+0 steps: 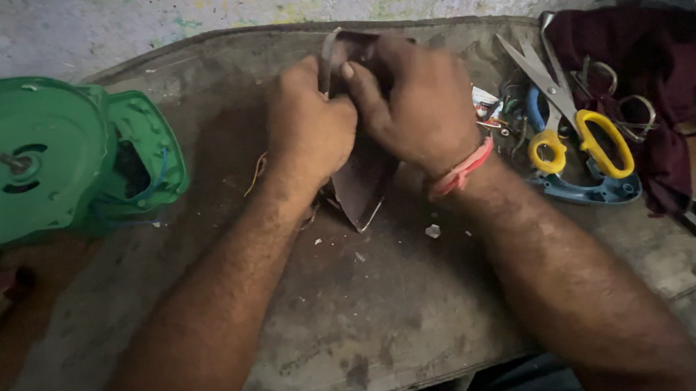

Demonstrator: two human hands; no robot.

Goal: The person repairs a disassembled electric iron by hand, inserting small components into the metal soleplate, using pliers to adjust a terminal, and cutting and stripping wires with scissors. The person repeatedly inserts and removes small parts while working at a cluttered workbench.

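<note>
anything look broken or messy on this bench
Yes. Small pale chips lie scattered on the stained work board just below the pointed dark metal plate both hands grip. The green plastic housing at left lies open, its spindle and blue wires exposed.

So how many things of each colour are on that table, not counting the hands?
Green: 1, the green round appliance housing
Yellow: 1, the yellow-handled scissors
Blue: 1, the blue plastic piece under the scissors
Dark red: 1, the maroon cloth
Dark metal: 1, the pointed metal plate held by the left hand and right hand
Total: 5
</note>
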